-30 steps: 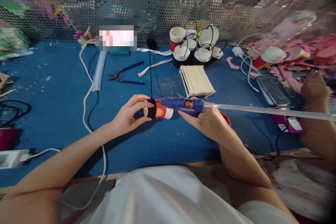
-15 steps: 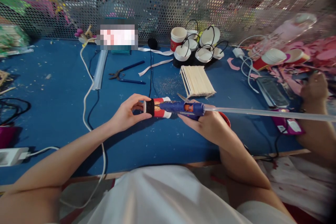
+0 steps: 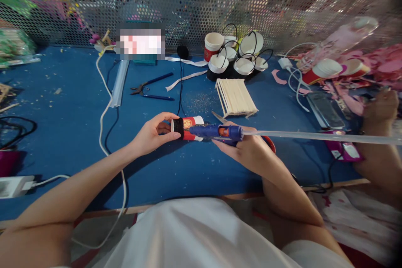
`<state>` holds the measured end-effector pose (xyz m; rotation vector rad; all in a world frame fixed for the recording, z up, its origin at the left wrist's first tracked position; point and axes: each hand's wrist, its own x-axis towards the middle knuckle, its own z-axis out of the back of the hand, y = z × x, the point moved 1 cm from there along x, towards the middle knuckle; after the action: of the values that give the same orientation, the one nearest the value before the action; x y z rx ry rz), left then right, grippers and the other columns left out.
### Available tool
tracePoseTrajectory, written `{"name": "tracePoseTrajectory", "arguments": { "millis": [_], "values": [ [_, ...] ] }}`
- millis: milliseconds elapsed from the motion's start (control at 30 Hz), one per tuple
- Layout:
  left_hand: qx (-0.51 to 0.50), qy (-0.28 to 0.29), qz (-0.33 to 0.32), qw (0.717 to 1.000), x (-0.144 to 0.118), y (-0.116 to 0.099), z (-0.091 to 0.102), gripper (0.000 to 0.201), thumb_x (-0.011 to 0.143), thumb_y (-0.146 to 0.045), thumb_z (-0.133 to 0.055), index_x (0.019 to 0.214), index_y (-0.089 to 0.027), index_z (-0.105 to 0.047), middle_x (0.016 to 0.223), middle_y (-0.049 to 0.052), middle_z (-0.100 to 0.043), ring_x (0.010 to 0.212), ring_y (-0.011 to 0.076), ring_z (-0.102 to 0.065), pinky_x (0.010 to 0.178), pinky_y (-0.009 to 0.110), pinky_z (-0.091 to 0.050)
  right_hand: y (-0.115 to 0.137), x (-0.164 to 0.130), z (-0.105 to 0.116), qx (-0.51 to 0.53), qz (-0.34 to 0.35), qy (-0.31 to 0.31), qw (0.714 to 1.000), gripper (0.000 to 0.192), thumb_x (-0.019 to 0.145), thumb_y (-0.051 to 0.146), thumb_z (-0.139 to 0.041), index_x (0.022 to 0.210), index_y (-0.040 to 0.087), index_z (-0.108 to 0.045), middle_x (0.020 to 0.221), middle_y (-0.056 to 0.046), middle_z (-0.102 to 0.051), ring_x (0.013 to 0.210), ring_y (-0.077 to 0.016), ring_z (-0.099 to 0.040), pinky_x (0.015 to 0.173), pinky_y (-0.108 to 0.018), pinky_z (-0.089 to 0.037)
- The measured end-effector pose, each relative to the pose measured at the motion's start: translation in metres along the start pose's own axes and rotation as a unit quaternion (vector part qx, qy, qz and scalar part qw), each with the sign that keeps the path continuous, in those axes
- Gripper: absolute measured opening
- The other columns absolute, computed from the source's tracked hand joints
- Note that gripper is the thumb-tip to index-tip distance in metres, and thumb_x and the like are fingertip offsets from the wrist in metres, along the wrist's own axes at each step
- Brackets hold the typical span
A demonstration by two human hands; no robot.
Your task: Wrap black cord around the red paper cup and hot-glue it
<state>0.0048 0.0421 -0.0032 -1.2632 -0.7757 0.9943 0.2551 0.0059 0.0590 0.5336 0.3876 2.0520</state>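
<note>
My left hand (image 3: pixel 157 132) grips a red and white paper cup (image 3: pixel 190 123) by one end, thumb below and fingers above. The cup lies on its side, and black yarn (image 3: pixel 177 128) is wound round the end near my fingers. In my right hand (image 3: pixel 248 146) is a blue hot glue gun (image 3: pixel 216 131), its nozzle over the cup beside the yarn. Whether the tip touches is hard to see. A long clear glue stick (image 3: pixel 314 135) sticks out of the gun's back. From the wound yarn a black strand runs up to a ball of yarn (image 3: pixel 182 52).
Pliers (image 3: pixel 152 88) and glue sticks (image 3: pixel 119 83) lie to the left. Beyond my hands are a wooden stick structure (image 3: pixel 237 97) and several cups with black handles (image 3: pixel 243 56). A white cable (image 3: pixel 102 121) crosses the left side. Another person's arm (image 3: pixel 381 134) rests at right by a phone (image 3: pixel 325 110).
The glue gun has shifted slightly left and its nozzle sits a little lower. The cup has turned slightly, showing more of its printed label. The other person's hand at right moved a little.
</note>
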Motion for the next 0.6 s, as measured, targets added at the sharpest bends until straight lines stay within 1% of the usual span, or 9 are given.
{"name": "tracePoseTrajectory", "arguments": {
  "millis": [167,267,333,433,600],
  "values": [
    [0.005,0.004,0.004,1.000,0.0006,-0.0005,0.0002,0.045,0.070,-0.034,-0.072,0.107,-0.019,-0.052,0.094,0.003,-0.059,0.072,0.0124,-0.061,0.067,0.028,-0.053,-0.0003,0.0002,-0.0002,-0.002,0.000,0.004,1.000,0.015,0.085,0.029,-0.050,0.084,0.020,-0.063,0.074,-0.006,-0.064,0.068,-0.0194,-0.061,0.059,-0.031,-0.047],
    [0.012,0.001,-0.021,1.000,0.0001,-0.0002,-0.0003,0.044,0.070,-0.032,-0.072,0.107,-0.018,-0.052,0.095,0.004,-0.059,0.072,0.0119,-0.061,0.068,0.028,-0.053,0.0006,0.0016,0.0008,-0.002,-0.010,-0.002,1.000,0.013,0.084,0.027,-0.051,0.083,0.020,-0.062,0.074,-0.006,-0.064,0.067,-0.0190,-0.061,0.059,-0.030,-0.047],
    [0.024,-0.002,-0.047,0.999,-0.0007,0.0008,-0.0006,0.044,0.071,-0.030,-0.072,0.109,-0.018,-0.052,0.099,0.005,-0.057,0.074,0.0117,-0.060,0.070,0.028,-0.054,0.0013,0.0025,0.0013,0.002,-0.017,-0.007,1.000,0.013,0.084,0.026,-0.051,0.083,0.019,-0.062,0.073,-0.006,-0.064,0.066,-0.0184,-0.061,0.058,-0.030,-0.047],
    [0.060,-0.008,-0.105,0.993,-0.0019,0.0029,-0.0005,0.042,0.073,-0.027,-0.071,0.110,-0.019,-0.053,0.107,0.007,-0.052,0.079,0.0123,-0.060,0.075,0.031,-0.055,0.0010,0.0027,0.0008,0.003,-0.025,-0.012,1.000,0.013,0.084,0.026,-0.051,0.083,0.019,-0.062,0.073,-0.006,-0.065,0.066,-0.0186,-0.062,0.059,-0.030,-0.048],
    [0.142,-0.009,-0.204,0.969,-0.0038,0.0025,0.0003,0.043,0.074,-0.024,-0.071,0.113,-0.020,-0.054,0.110,0.010,-0.052,0.096,0.0185,-0.057,0.080,0.035,-0.055,-0.0045,0.0014,-0.0036,0.010,-0.032,-0.037,0.999,0.015,0.084,0.030,-0.052,0.087,0.020,-0.063,0.079,-0.007,-0.067,0.082,-0.0232,-0.065,0.069,-0.032,-0.051]
  ]
}}
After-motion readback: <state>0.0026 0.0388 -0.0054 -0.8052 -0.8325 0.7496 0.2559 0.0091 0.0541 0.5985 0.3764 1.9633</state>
